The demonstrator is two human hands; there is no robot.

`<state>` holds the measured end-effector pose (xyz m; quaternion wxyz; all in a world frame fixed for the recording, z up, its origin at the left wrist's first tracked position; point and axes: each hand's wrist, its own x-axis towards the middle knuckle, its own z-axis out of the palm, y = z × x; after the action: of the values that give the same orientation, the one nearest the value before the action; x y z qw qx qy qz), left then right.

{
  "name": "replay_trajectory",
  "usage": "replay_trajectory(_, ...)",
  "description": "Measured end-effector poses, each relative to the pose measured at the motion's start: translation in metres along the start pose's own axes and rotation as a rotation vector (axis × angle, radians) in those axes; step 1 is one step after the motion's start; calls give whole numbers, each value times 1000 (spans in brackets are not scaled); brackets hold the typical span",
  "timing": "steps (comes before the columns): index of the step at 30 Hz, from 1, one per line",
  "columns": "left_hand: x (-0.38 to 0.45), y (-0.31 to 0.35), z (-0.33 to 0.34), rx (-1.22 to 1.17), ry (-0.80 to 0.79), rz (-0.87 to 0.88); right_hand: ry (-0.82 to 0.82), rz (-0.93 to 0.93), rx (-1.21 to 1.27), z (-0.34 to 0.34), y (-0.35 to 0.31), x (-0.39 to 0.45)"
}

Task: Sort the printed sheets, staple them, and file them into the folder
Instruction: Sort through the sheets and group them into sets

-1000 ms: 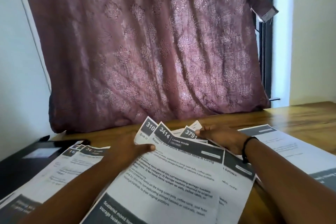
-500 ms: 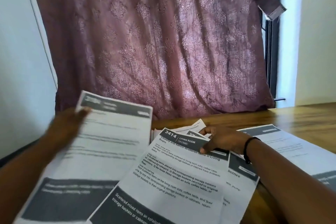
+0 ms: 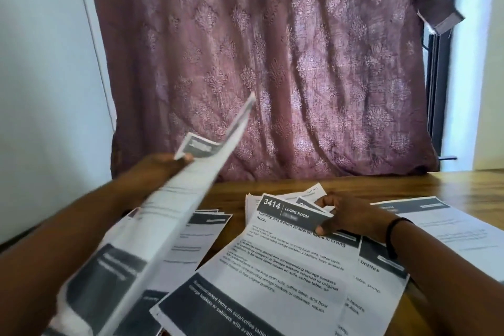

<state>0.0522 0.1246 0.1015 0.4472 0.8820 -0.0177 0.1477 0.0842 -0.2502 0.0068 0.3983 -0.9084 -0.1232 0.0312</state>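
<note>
My left hand [image 3: 161, 165] grips the top corner of one printed sheet [image 3: 152, 226], lifted off the table and bent, blurred by motion, above the left pile [image 3: 199, 237]. My right hand [image 3: 346, 217] lies on a fanned stack of sheets, thumb and fingers pinching the dark header edge of the top sheet marked 3414 LIVING ROOM [image 3: 283, 262]. More sheets stick out beneath it to the right [image 3: 381, 275]. No stapler or folder shows.
Another printed sheet [image 3: 441, 226] lies at the far right on the wooden table [image 3: 477, 185]. A mauve patterned curtain [image 3: 272, 63] hangs right behind the table. White wall at left, a dark window frame at upper right.
My left hand took the sheet off the top of the fan, lifted it and swung it left; it now stands on edge over the left pile. My right hand stayed on the stack.
</note>
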Motion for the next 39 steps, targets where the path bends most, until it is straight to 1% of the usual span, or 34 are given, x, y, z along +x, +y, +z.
replay_trajectory(1,-4,6,15,26,-65,30,0,-9,1,0,-1,0)
replay_trajectory(3,-14,17,54,192,-210,112,10,-56,-15,1,-5,-3)
replay_trajectory(4,-16,18,69,252,-244,155,16,-89,7,0,-6,-7)
replay_trajectory(6,-16,15,94,355,-275,221,38,-151,138,-1,-11,-20)
replay_trajectory(7,-12,12,102,374,-278,234,5,-156,191,-3,-10,-24)
replay_trajectory(9,-16,12,117,330,-247,255,-31,-186,341,-7,-9,-27)
replay_trajectory(11,-12,11,129,291,-149,270,-89,-198,456,-10,-6,-19)
replay_trajectory(13,-10,12,135,274,-48,280,-162,-130,537,-13,1,-7)
replay_trajectory(15,-12,11,139,176,-2,245,-200,-115,594,-14,1,-3)
replay_trajectory(16,-15,10,139,48,-26,178,-222,-120,608,-16,2,-2)
replay_trajectory(17,-17,10,138,-111,-68,101,-222,-116,617,-17,2,-2)
replay_trajectory(19,-20,11,134,-384,-225,-53,-242,-113,648,-19,-2,-6)
replay_trajectory(21,-30,18,126,-456,-419,-141,-262,-101,691,-21,-7,-10)
replay_trajectory(22,-34,20,123,-459,-483,-167,-263,-94,720,-23,-13,-14)
replay_trajectory(24,-40,24,115,-489,-534,-171,-174,-93,764,-32,-27,-24)
replay_trajectory(26,-44,29,108,-555,-450,-141,13,-81,763,-48,-43,-42)
replay_trajectory(27,-46,34,104,-607,-373,-115,150,-62,703,-58,-45,-50)
replay_trajectory(29,-48,44,96,-748,-232,-78,426,-51,498,-76,-46,-69)
replay_trajectory(30,-49,50,92,-819,-169,-60,476,-49,440,-81,-46,-79)
replay_trajectory(31,-51,57,88,-882,-111,-38,472,-35,425,-82,-46,-89)
replay_trajectory(32,-51,62,85,-929,-50,-16,413,-44,450,-80,-48,-98)
replay_trajectory(33,-53,70,82,-965,-7,8,309,-65,512,-73,-52,-106)
replay_trajectory(34,-56,76,81,-984,18,38,228,-82,580,-63,-58,-112)
replay_trajectory(35,-62,84,81,-990,38,83,185,-95,621,-53,-65,-116)
replay_trajectory(36,-66,89,83,-972,62,139,185,-135,617,-45,-69,-116)
replay_trajectory(39,-80,103,90,-877,121,277,429,-248,575,-29,-80,-109)
